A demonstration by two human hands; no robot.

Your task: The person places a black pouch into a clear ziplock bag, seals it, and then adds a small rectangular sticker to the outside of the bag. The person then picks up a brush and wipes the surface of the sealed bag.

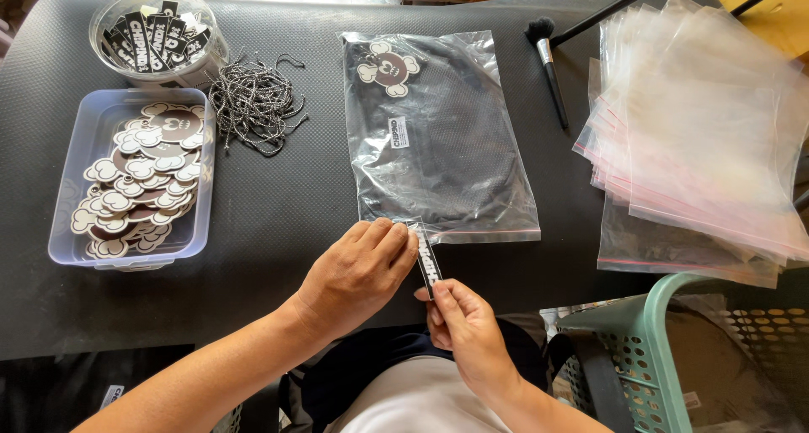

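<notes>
Here, in the head view, both hands meet at lower centre of the frame around a narrow black label strip (426, 263). The left hand (358, 273) pinches its upper end with narrowed fingertips, and the right hand (463, 328) grips its lower end between thumb and fingers. The strip's long axis runs nearly top to bottom, tilted slightly leftward at the top, and that top end sits right at the lower edge of the clear zip bag (438, 138), which lies directly above the hands with a dark mesh item and a cartoon-shaped tag inside. The left hand is nearer the bag's edge. To the left, well apart, are a clear tray of shaped tags (59, 231), a round tub of black labels (105, 16) and a heap of speckled cords (253, 104). At the right lie a stack of empty bags (708, 138), a brush (548, 62) and a green basket (640, 332). Nothing stands between strip and bag.
</notes>
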